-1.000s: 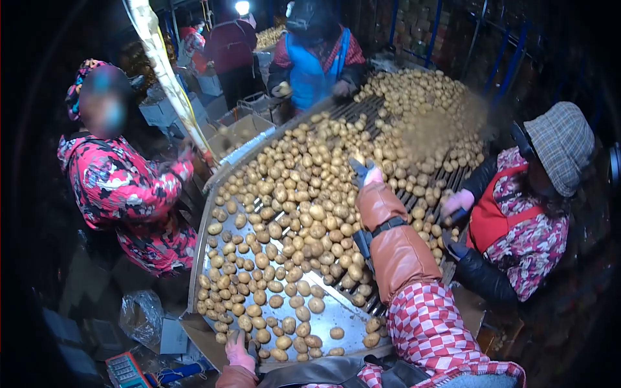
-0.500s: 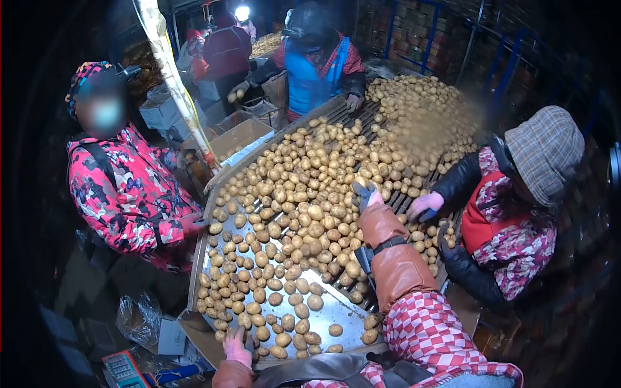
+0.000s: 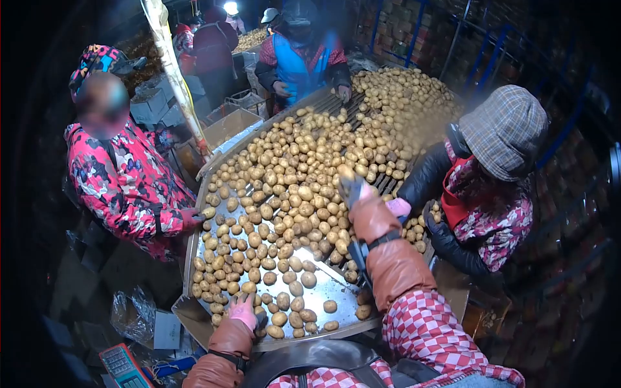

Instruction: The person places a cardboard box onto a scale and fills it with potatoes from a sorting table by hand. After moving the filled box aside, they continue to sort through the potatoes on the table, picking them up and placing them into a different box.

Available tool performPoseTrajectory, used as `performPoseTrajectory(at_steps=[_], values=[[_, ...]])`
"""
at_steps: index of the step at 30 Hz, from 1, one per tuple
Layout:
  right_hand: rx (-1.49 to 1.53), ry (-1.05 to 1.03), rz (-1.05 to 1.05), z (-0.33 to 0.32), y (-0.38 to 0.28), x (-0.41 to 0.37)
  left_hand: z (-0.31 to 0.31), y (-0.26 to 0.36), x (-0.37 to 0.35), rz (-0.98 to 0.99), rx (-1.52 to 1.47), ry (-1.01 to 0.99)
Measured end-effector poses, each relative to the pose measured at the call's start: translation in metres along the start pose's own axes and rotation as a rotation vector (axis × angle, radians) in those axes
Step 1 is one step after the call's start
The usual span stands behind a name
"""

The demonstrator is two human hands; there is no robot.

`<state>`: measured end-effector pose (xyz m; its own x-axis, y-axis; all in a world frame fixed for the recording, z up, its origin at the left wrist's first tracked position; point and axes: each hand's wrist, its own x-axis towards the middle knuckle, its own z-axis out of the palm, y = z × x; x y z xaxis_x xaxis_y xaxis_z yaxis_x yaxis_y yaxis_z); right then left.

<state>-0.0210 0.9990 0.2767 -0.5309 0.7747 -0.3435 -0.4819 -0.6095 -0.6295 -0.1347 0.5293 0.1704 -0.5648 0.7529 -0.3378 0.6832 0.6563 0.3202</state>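
A sorting table (image 3: 336,294) carries a thick spread of potatoes (image 3: 304,194). My right hand (image 3: 356,192), in a pink and grey glove, is stretched over the middle of the heap. A slightly blurred potato (image 3: 347,172) shows at its fingertips, and the fingers look closed around it. My left hand (image 3: 243,313), in a pink glove, lies among loose potatoes by the near left edge. Its fingers are spread and point away from me, touching the potatoes around them. Both forearms wear brown sleeve covers.
Close on my right, a co-worker in a checked hat (image 3: 511,132) reaches over the table. Another in a patterned pink jacket (image 3: 123,174) stands left, a third in a blue vest (image 3: 297,71) at the far end. A wrapped pole (image 3: 171,71) and cardboard box (image 3: 236,126) stand left.
My left hand has moved forward onto the potatoes. My right hand has shifted left with the potato. The right co-worker leans further in, and the far co-worker's hand has drawn in.
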Motion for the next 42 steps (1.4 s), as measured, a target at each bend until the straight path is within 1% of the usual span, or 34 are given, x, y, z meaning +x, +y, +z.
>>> performPoseTrajectory(at_steps=[2, 4, 5, 6, 7, 8, 9, 10, 11, 13, 16, 17, 18, 19, 20, 21, 22, 23, 24, 25, 26, 28, 29, 30, 32, 33, 34, 36, 37, 38, 40, 42], values=[[-0.391, -0.239, -0.182, 0.038, -0.032, 0.030, -0.004, 0.002, -0.007, 0.000, -0.008, -0.012], [-0.531, -0.074, -0.390, 0.089, -0.044, 0.000, -0.007, 0.000, -0.015, 0.006, -0.027, -0.020], [-0.530, -0.097, -0.368, 0.085, -0.043, 0.014, -0.004, -0.006, -0.016, 0.005, -0.030, -0.016], [-0.534, -0.103, -0.369, 0.072, -0.036, 0.028, 0.004, -0.013, -0.018, 0.052, -0.048, 0.024], [-0.339, -0.102, -0.215, 0.054, -0.023, 0.042, 0.011, -0.020, -0.021, 0.096, -0.067, 0.063], [-0.147, -0.098, -0.059, 0.036, -0.006, 0.059, 0.015, -0.025, -0.023, 0.090, -0.076, 0.066], [-0.152, 0.105, -0.013, 0.018, 0.014, 0.082, 0.020, -0.030, -0.025, 0.125, -0.094, 0.099], [-0.221, 0.178, 0.027, 0.003, 0.032, 0.082, 0.025, -0.035, -0.027, 0.159, -0.112, 0.130], [-0.280, 0.210, 0.071, -0.009, 0.047, 0.077, 0.037, -0.042, -0.026, 0.171, -0.096, 0.151], [-0.333, 0.237, 0.125, -0.022, 0.066, 0.079, 0.032, -0.039, -0.035, 0.169, -0.084, 0.128], [-0.398, 0.227, 0.137, -0.005, 0.056, 0.100, 0.033, -0.038, -0.031, 0.182, -0.058, 0.120], [-0.420, 0.208, 0.120, 0.006, 0.044, 0.111, 0.030, -0.036, -0.030, 0.170, -0.054, 0.113], [-0.471, 0.244, 0.064, 0.041, 0.023, 0.091, 0.029, -0.033, -0.028, 0.158, -0.049, 0.105], [-0.832, -0.043, -0.146, 0.009, 0.016, 0.157, 0.030, -0.034, -0.026, 0.150, -0.049, 0.090], [-0.221, 0.057, -0.116, 0.064, -0.005, 0.105, 0.031, -0.032, -0.026, 0.149, -0.047, 0.089], [-0.383, 0.023, -0.225, 0.087, -0.020, 0.083, 0.030, -0.028, -0.028, 0.146, -0.001, 0.082], [-0.544, -0.016, -0.337, 0.100, -0.027, 0.080, 0.030, -0.026, -0.026, 0.142, 0.044, 0.079], [-0.568, 0.026, -0.292, 0.082, -0.027, 0.124, 0.035, -0.028, -0.024, 0.130, 0.083, 0.039], [-0.590, 0.066, -0.248, 0.060, -0.023, 0.170, 0.039, -0.029, -0.023, 0.123, 0.083, 0.045], [-0.611, 0.104, -0.227, 0.062, -0.020, 0.165, 0.042, -0.030, -0.022, 0.125, 0.087, 0.039], [-0.699, 0.246, -0.144, 0.079, -0.022, 0.146, 0.043, -0.030, -0.021, 0.126, 0.091, 0.031], [-0.576, 0.048, -0.397, 0.085, -0.018, 0.148, 0.040, -0.028, -0.018, 0.111, 0.064, 0.012], [-0.420, 0.019, -0.531, 0.085, -0.013, 0.172, 0.037, -0.026, -0.018, 0.102, 0.087, -0.020], [-0.447, -0.002, -0.588, 0.106, -0.019, 0.150, 0.036, -0.026, -0.018, 0.094, 0.112, -0.059], [-0.566, -0.065, -0.433, 0.104, -0.029, 0.176, 0.038, -0.027, -0.018, 0.093, 0.104, -0.082], [-0.643, 0.069, -0.293, 0.085, -0.025, 0.217, 0.039, -0.025, -0.017, 0.092, 0.109, -0.081], [-0.638, 0.070, -0.291, 0.071, -0.023, 0.256, 0.037, -0.026, -0.016, 0.090, 0.114, -0.079], [-1.010, 0.224, -0.275, 0.088, -0.026, 0.264, 0.038, -0.028, -0.015, 0.092, 0.105, -0.075], [-0.550, -0.060, -0.307, 0.082, -0.024, 0.259, 0.035, -0.028, -0.016, 0.092, 0.097, -0.081], [-0.534, -0.111, -0.432, 0.116, -0.039, 0.210, 0.033, -0.027, -0.017, 0.092, 0.098, -0.092], [-0.984, -0.058, -0.672, 0.120, -0.061, 0.257, 0.029, -0.027, -0.018, 0.072, 0.055, -0.120], [-0.807, 0.010, -0.546, 0.133, -0.060, 0.258, 0.032, -0.032, -0.019, 0.091, 0.080, -0.131]])
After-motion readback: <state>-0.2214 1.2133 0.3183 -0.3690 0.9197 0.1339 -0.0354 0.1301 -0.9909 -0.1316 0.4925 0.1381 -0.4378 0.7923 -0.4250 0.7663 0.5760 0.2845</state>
